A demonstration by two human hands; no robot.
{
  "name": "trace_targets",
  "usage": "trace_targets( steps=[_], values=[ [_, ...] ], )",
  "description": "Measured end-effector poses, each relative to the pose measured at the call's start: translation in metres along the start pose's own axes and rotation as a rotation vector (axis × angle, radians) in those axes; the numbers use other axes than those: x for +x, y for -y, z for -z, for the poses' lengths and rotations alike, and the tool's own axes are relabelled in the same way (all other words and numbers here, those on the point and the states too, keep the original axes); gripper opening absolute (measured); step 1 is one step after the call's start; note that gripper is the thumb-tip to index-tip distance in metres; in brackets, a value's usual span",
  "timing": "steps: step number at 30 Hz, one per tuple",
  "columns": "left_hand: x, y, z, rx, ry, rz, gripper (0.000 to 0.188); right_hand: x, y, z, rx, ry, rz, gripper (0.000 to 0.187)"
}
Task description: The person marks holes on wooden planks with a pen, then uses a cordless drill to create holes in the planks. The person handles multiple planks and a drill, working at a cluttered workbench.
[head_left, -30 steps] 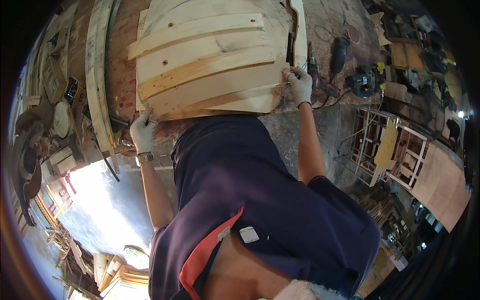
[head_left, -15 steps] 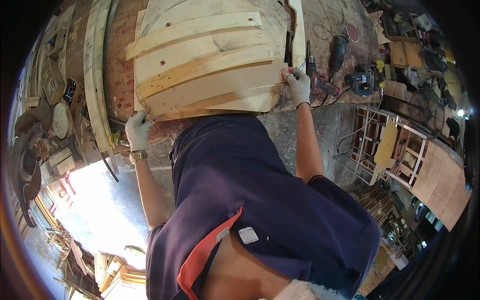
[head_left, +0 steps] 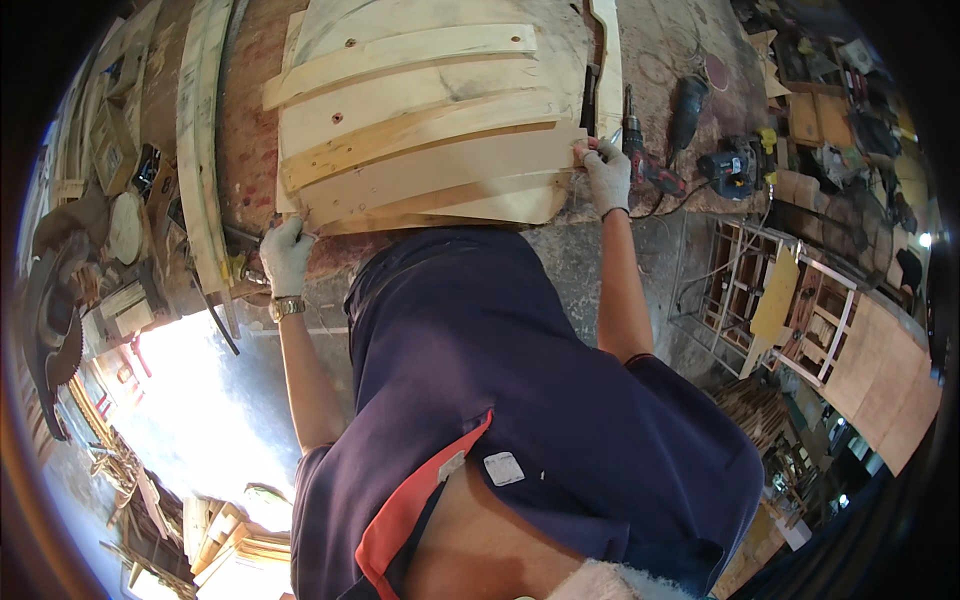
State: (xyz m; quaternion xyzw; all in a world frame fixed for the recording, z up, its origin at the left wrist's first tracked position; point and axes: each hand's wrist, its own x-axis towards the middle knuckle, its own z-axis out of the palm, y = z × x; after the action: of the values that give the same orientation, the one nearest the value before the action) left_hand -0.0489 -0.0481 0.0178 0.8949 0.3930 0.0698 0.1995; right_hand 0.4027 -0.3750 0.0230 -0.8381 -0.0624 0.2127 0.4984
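A thin, flat, slightly curved tan strip (head_left: 450, 168) lies across a pale wooden board (head_left: 400, 72) on the workbench, close to my body. My gloved left hand (head_left: 287, 254) has its fingers closed at the strip's left end. At the strip's right end my gloved right hand (head_left: 606, 175) pinches its corner between thumb and fingers. Just beyond the strip rests a curved wooden slat (head_left: 410, 135). Farther off, a second slat (head_left: 400, 62) with dark holes crosses the same board. Under the strip's near edge, more thin wood shows, partly hidden.
Right of the board lie a cordless drill (head_left: 640, 160), a dark angle grinder (head_left: 688, 112) and a jigsaw (head_left: 728, 172) with a cable. Long wooden planks (head_left: 200, 150) run along the left. A metal-framed rack (head_left: 770, 290) stands beyond the bench's right end.
The whole scene has shifted slightly rightward in view. Both hands stay at the strip's ends, with little visible change in its place on the board.
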Motion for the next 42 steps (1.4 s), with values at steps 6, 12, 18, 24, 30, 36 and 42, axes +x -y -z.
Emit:
trace_targets(
  steps=[6,12,18,24,30,36,42],
  values=[
    [-0.002,-0.001,0.001,-0.031,0.000,0.024,0.026,0.009,-0.017,0.001,0.013,0.055,0.069,0.039],
    [0.000,-0.008,0.005,-0.080,-0.020,0.027,0.033,0.007,-0.009,0.003,0.007,0.063,-0.002,0.040],
    [0.001,-0.029,0.004,0.001,-0.053,0.130,0.042,0.001,0.000,0.000,0.037,0.034,-0.044,0.039],
    [-0.003,-0.046,-0.003,-0.122,-0.073,0.376,0.044,0.004,-0.001,0.001,-0.013,0.030,-0.022,0.038],
    [-0.003,-0.066,-0.013,0.050,-0.187,0.261,0.030,0.001,0.002,0.002,-0.097,0.023,0.010,0.037],
    [-0.009,-0.083,-0.019,0.064,-0.077,0.214,0.033,-0.004,0.019,-0.001,-0.297,0.008,0.041,0.037],
    [-0.012,-0.088,-0.023,0.052,-0.101,0.239,0.035,-0.015,0.062,-0.016,-0.703,-0.264,0.405,0.051]
  ],
)
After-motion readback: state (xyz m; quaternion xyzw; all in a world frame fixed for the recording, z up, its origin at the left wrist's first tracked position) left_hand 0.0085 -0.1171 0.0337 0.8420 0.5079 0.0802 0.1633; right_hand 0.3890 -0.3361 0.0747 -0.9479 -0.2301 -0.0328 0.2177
